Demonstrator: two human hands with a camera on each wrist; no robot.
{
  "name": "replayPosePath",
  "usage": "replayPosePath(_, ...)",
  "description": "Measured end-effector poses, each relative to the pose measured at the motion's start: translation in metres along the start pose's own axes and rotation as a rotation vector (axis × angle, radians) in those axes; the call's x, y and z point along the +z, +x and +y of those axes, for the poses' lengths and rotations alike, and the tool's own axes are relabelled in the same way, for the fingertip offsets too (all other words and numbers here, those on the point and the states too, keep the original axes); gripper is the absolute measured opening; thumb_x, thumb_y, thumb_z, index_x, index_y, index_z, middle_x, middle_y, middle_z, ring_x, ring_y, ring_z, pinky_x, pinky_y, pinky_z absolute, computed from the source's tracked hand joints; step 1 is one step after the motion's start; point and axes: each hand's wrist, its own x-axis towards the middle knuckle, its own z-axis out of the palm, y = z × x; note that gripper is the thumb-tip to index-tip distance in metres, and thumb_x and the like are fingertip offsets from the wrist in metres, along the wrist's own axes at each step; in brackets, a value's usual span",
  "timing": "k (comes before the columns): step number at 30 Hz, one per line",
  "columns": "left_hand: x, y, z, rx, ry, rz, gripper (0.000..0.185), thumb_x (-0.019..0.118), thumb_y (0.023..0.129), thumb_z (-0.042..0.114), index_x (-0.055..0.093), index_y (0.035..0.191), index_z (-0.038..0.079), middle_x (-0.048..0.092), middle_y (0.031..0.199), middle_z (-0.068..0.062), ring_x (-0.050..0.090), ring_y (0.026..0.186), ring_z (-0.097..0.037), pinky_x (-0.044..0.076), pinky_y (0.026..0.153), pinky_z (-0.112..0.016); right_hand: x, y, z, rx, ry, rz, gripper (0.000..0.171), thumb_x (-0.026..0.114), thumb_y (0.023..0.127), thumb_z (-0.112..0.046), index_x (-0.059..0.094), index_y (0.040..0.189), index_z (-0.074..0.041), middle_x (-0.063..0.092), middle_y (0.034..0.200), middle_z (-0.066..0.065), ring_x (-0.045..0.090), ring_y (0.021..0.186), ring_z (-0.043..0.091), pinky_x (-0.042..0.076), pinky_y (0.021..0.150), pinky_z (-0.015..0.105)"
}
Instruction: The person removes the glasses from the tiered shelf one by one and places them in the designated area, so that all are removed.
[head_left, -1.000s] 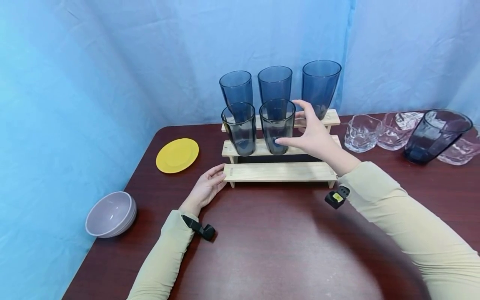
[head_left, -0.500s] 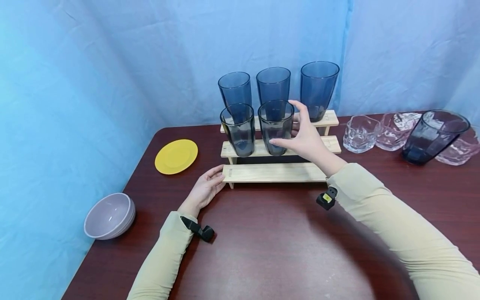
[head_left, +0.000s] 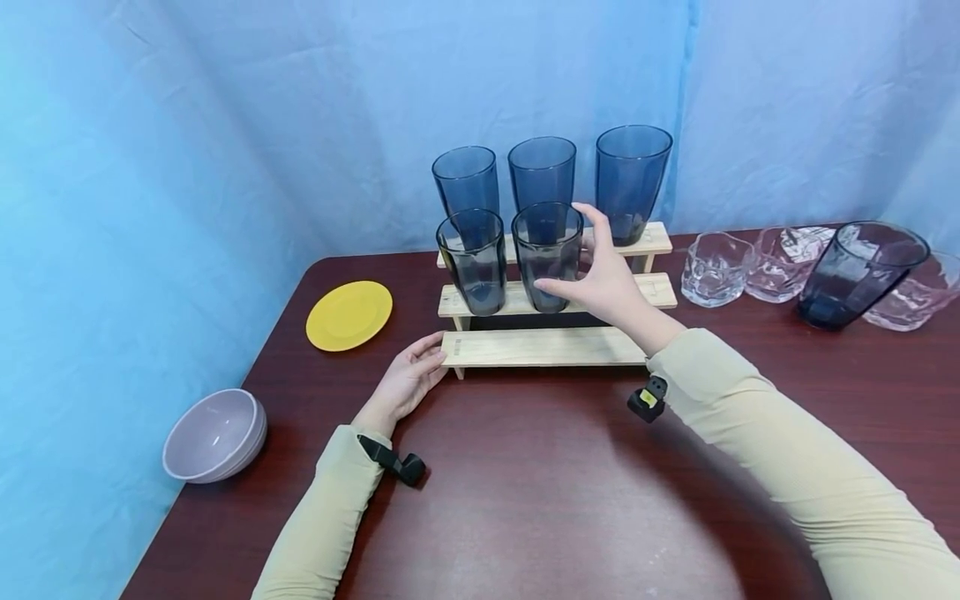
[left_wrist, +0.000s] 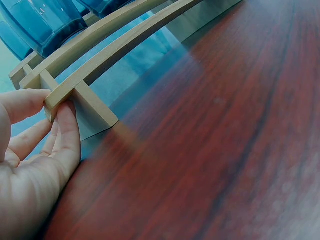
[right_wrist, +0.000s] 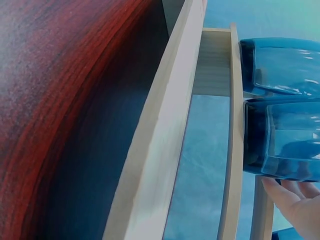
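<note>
A three-tier wooden shelf stand (head_left: 543,346) bears blue-grey drinking glasses. Three glasses, among them the right one (head_left: 633,183), stand on the top step. Two more stand on the middle step, the left glass (head_left: 472,267) and the right glass (head_left: 547,258). My right hand (head_left: 603,271) grips that right glass from its right side, thumb across the front and index finger near the rim; the fingers behind are partly hidden. My left hand (head_left: 405,379) pinches the left end of the lowest board, thumb (left_wrist: 27,104) above and fingers (left_wrist: 67,130) beneath.
Clear wavy tumblers (head_left: 716,271) and a tilted dark glass (head_left: 855,275) are at the right on the brown table (head_left: 525,500). At the left lie a yellow plate (head_left: 348,317) and a lilac bowl (head_left: 216,437). A blue curtain (head_left: 337,125) hangs behind.
My right hand has moved slightly left and in against the right middle-step glass, its thumb reaching farther across the front. My left hand keeps its pinch on the lowest board.
</note>
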Motion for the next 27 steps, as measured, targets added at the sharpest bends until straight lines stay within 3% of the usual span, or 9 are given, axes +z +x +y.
replayPosePath(11, -0.0005, -0.0002, 0.0005, 0.001, 0.001, -0.006, 0.053, 0.040, 0.097, -0.005, 0.023, 0.148, -0.002, 0.055, 0.103, 0.000, 0.061, 0.089, -0.004, 0.049, 0.077, -0.016, -0.0022, 0.0015, 0.0008, 0.012, -0.027, -0.007, 0.103, 0.081, 0.075, -0.030, 0.009, 0.148, -0.034, 0.039, 0.141, 0.022, 0.038, 0.132, 0.033, 0.039, 0.100, 0.056)
replayPosePath(27, -0.0011, 0.0022, -0.0010, -0.002, 0.007, 0.003, 0.052, 0.040, 0.098, -0.005, 0.024, 0.147, -0.001, 0.054, 0.102, 0.001, 0.061, 0.088, -0.004, 0.049, 0.077, -0.016, -0.0012, -0.0017, -0.0019, 0.008, -0.037, 0.012, 0.102, 0.082, 0.073, -0.030, 0.011, 0.147, -0.033, 0.048, 0.134, 0.021, 0.047, 0.124, 0.033, 0.044, 0.096, 0.054)
